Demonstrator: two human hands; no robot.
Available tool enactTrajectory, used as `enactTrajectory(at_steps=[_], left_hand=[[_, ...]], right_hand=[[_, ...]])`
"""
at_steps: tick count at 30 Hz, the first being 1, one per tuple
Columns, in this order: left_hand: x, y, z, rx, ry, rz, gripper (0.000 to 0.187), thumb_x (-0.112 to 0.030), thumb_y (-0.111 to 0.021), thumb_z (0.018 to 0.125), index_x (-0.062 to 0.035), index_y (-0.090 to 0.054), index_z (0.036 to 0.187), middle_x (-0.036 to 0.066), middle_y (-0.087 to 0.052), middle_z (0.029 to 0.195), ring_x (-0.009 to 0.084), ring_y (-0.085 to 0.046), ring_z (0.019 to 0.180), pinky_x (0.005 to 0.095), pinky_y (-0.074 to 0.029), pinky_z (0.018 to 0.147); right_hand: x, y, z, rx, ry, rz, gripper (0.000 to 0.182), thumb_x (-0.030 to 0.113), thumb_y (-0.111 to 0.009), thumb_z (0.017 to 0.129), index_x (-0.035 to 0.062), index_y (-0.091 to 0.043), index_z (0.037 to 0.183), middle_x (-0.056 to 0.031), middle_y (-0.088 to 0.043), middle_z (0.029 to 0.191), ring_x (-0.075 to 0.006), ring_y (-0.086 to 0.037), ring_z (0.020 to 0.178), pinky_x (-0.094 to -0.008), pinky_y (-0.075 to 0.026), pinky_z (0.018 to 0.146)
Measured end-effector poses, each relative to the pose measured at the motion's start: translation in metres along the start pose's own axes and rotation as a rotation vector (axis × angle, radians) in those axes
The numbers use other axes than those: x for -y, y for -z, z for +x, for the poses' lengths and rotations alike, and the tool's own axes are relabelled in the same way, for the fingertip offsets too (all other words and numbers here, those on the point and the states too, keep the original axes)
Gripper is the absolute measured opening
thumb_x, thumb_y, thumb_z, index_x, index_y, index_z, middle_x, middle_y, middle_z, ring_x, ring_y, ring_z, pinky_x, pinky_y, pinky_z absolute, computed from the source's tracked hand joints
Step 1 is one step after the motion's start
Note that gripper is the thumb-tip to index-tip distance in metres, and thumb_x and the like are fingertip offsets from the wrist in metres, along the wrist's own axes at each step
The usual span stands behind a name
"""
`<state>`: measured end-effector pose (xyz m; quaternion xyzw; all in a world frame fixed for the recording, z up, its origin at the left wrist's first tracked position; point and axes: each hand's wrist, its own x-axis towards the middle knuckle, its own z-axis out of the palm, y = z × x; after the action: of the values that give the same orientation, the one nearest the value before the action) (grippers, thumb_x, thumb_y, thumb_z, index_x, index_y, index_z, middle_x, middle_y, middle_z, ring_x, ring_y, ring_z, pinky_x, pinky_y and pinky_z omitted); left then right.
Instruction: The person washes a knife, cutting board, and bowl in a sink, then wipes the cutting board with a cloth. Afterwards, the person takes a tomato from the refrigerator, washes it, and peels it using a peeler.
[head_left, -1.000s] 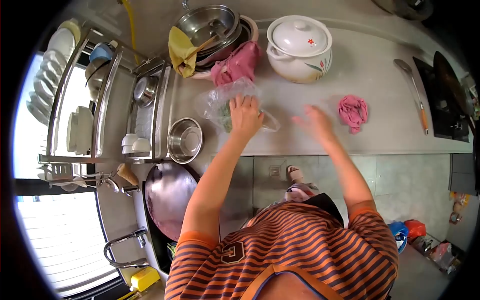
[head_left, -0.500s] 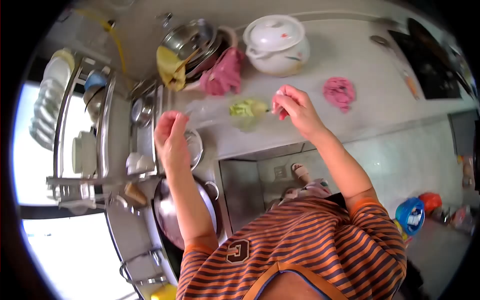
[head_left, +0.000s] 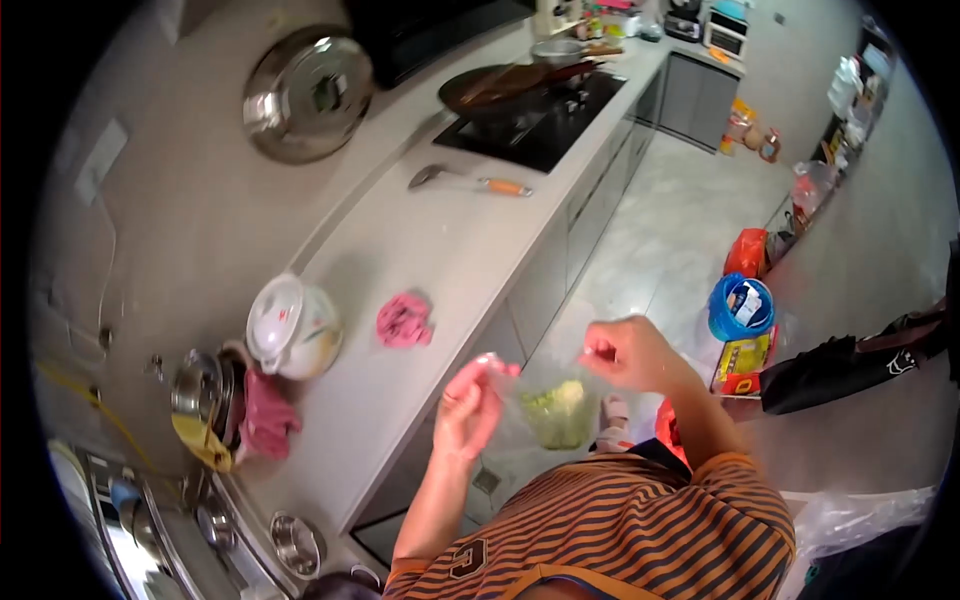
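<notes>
Clear, thin plastic bag [head_left: 552, 438], hanging in mid-air between left hand [head_left: 468, 402] and right hand [head_left: 632, 353]; lower part full and rounded. Contents [head_left: 548, 400] show through: light green, whitish patch toward upper right. Kind too blurred to tell.

**Soft light is spreading, blur is showing**

An even, moderately bright light is spreading over the desk [head_left: 465, 245], and the floor [head_left: 690, 215] is giving back a pale sheen. At the lower left, white glare is showing behind the dish rack [head_left: 160, 518]. The metal lid [head_left: 305, 95] is catching highlights, while the hob [head_left: 535, 135] is looking nearly black. A faint shadow is lying beside the lidded pot [head_left: 315, 335]. My left grip [head_left: 468, 408] and right grip [head_left: 632, 352] are smearing slightly; the clear bag [head_left: 555, 415] between them is looking hazy. A round black border is swallowing the corners, and lines near it are bowing.
</notes>
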<state>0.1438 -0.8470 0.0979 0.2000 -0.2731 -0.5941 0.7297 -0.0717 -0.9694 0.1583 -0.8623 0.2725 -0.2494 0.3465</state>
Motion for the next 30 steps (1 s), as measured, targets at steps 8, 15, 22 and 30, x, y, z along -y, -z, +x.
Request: enactTrajectory(at_steps=[8,15,22,30], left_hand=[[0.146,-0.094,0.16,0.432,0.588,0.964,0.049,-0.01,-0.063,0.076,-0.0095,-0.052,0.123,0.003,-0.062,0.086,0.0096,-0.054,0.077,0.0277,-0.044,0.073],[0.27,-0.112,0.294,0.379,0.492,0.817,0.013,-0.014,-0.041,0.093,-0.0042,-0.05,0.092,0.0,-0.044,0.062,0.005,-0.04,0.055,0.0202,-0.032,0.049],[0.329,-0.124,0.455,0.338,0.91,0.468,0.016,-0.019,-0.047,0.092,-0.0042,-0.051,0.094,-0.003,-0.044,0.059,0.0049,-0.035,0.049,0.0197,-0.026,0.044],[0.367,-0.142,0.624,1.101,0.329,1.081,0.022,0.004,-0.058,0.067,-0.007,-0.059,0.085,0.01,-0.061,0.072,0.0233,-0.059,0.06,0.0339,-0.044,0.054]], right_hand=[[-0.123,0.113,-0.024,0.008,0.085,0.119,0.014,0.014,-0.069,0.073,0.0069,-0.057,0.073,-0.0075,-0.058,0.059,-0.0208,-0.057,0.05,-0.0276,-0.044,0.049],[-0.228,0.194,0.01,-0.607,-0.057,0.037,0.012,0.011,-0.068,0.074,0.0048,-0.058,0.077,-0.0069,-0.057,0.063,-0.0202,-0.055,0.051,-0.0281,-0.045,0.049],[-0.327,0.258,0.05,-0.485,-0.22,0.072,0.009,0.006,-0.067,0.076,0.0015,-0.06,0.076,-0.0061,-0.057,0.063,-0.0108,-0.052,0.051,-0.0238,-0.042,0.048],[-0.456,0.353,0.153,-0.567,-0.344,0.47,0.02,0.009,-0.046,0.091,-0.0019,-0.06,0.102,-0.006,-0.063,0.084,-0.012,-0.057,0.075,-0.0224,-0.045,0.067]])
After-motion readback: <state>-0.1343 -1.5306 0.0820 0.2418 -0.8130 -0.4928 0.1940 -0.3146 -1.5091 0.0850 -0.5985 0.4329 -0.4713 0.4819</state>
